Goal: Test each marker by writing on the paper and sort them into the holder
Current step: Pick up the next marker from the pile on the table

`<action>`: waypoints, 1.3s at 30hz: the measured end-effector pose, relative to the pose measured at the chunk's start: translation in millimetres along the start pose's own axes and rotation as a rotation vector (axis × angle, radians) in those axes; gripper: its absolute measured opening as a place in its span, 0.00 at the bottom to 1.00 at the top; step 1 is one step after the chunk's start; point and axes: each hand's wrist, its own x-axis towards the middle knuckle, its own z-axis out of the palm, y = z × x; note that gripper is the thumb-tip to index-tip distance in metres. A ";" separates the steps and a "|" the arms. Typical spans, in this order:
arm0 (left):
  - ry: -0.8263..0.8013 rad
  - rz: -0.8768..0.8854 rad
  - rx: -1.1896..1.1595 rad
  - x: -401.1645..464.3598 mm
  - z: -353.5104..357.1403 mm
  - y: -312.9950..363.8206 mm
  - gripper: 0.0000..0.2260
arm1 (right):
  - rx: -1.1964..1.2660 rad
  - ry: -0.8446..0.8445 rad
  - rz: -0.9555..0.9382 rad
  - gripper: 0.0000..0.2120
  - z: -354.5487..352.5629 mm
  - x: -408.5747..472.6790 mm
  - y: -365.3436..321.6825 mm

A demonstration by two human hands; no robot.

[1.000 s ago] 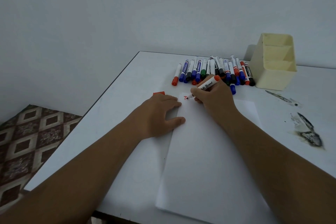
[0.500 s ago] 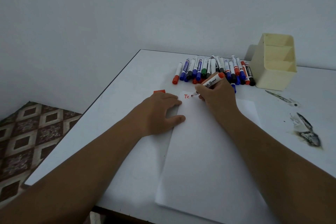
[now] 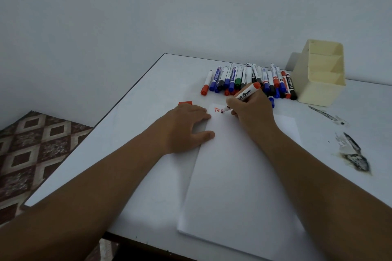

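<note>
A white sheet of paper (image 3: 239,176) lies on the white table (image 3: 148,95). My right hand (image 3: 252,112) grips an uncapped red whiteboard marker (image 3: 244,96), its tip touching the paper's top left, where red letters "Te" and part of another letter (image 3: 218,110) show. My left hand (image 3: 186,127) rests flat on the paper's left edge. A red cap (image 3: 185,103) lies just beyond my left hand. Several capped markers (image 3: 250,79) in red, blue, black and green lie in a row at the back. A cream holder (image 3: 320,72) with three compartments stands to their right.
Dark scorch-like stains (image 3: 354,154) mark the table on the right. The table's left edge runs diagonally, with a patterned brown floor (image 3: 31,150) below it. A plain wall stands behind the table.
My right hand has moved the marker rightward along the paper, adding red letters after the "T". My left hand has stayed put.
</note>
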 end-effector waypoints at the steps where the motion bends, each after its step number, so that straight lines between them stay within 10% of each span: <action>1: 0.001 0.004 0.004 0.0 0.0 0.2 0.26 | 0.005 -0.004 0.000 0.12 -0.5 -1.1 -0.6; 27: 0.030 0.022 0.009 3.8 5.7 -7.3 0.27 | 0.168 0.087 0.120 0.10 -4.8 -0.2 -3.8; 39: 0.407 -0.171 0.042 9.9 -1.5 -16.7 0.14 | 0.577 0.152 0.097 0.28 -9.5 -1.8 -6.3</action>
